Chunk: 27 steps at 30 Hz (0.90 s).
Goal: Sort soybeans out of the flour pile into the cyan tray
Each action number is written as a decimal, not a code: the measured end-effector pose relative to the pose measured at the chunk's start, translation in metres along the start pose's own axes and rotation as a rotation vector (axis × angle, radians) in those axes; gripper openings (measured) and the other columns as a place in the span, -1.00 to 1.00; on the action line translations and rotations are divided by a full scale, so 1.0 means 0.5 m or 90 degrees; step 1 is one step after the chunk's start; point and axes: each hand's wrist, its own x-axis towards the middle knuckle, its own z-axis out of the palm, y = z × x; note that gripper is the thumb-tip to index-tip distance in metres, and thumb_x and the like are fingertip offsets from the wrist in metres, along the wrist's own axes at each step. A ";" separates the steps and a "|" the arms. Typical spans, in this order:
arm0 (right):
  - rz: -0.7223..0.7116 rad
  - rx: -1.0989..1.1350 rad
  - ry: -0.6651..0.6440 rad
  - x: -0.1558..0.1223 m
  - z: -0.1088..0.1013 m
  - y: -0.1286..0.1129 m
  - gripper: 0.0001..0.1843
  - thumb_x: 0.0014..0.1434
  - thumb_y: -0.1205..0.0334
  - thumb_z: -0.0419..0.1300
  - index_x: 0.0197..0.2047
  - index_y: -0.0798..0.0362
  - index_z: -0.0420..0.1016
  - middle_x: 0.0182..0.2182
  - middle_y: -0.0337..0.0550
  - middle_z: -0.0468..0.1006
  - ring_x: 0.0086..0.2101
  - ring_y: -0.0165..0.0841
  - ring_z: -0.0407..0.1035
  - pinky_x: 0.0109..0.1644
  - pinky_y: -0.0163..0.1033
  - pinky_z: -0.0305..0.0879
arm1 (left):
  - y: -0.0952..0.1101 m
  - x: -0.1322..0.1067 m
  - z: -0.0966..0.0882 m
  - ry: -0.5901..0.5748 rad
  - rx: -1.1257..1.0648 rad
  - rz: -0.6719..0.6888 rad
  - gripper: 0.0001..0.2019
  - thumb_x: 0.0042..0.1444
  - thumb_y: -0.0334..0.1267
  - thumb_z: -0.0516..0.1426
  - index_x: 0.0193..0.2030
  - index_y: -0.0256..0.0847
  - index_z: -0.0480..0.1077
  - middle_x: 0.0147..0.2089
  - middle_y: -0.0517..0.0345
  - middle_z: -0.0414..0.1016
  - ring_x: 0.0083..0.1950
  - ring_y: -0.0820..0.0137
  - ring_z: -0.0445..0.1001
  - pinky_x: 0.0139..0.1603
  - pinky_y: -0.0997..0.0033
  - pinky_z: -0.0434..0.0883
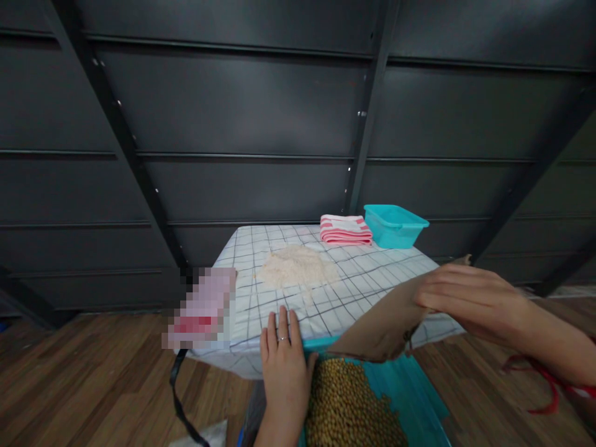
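Note:
My right hand [472, 295] is closed on the top of a flat brown sheet [384, 326], perhaps cardboard or stiff cloth. The sheet slants down to the left, its lower edge over a teal tub [421, 397]. Inside that tub lies a heap of small round golden-brown grains [354, 400]. My left hand [284, 363] rests with fingers stretched over the near table edge, beside the tub's left rim. A ring shows on one finger. Pale powder [298, 267] is spread on the checked tablecloth [261, 316] beyond my left hand.
A folded pink-and-white towel [345, 230] and a second teal tub [395, 226] stand at the table's back right. On the left edge sits a blurred pink item [202, 307], a black strap [174, 391] hanging below it. Dark panels rise behind the table.

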 end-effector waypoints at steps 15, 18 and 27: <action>0.026 -0.183 0.057 0.016 0.100 0.041 -0.72 0.11 0.56 -0.09 -0.22 0.09 0.32 -0.46 -0.16 0.50 -0.42 -0.40 0.36 -0.34 -0.27 0.27 | 0.005 0.005 -0.010 -0.024 -0.013 -0.029 -0.43 -0.14 -0.28 0.15 0.09 -0.34 0.24 0.17 -0.09 0.26 0.18 0.05 0.19 0.09 0.02 0.26; 0.046 -0.212 0.092 0.029 0.116 0.053 -0.79 0.12 0.52 -0.04 -0.25 0.12 0.34 -0.47 -0.14 0.50 -0.43 -0.39 0.35 -0.35 -0.27 0.26 | 0.002 0.003 -0.006 -0.018 -0.008 -0.021 -0.44 -0.12 -0.27 0.14 0.09 -0.36 0.23 0.17 -0.11 0.26 0.18 0.04 0.18 0.09 0.01 0.26; 0.053 -0.258 0.086 0.119 0.228 0.088 -0.75 0.16 0.48 -0.08 -0.27 0.12 0.40 -0.45 -0.15 0.51 -0.41 -0.39 0.32 -0.33 -0.25 0.17 | -0.004 -0.003 0.006 0.001 0.002 0.002 -0.44 -0.07 -0.26 0.11 0.12 -0.32 0.18 0.18 -0.17 0.23 0.20 0.06 0.16 0.09 -0.03 0.23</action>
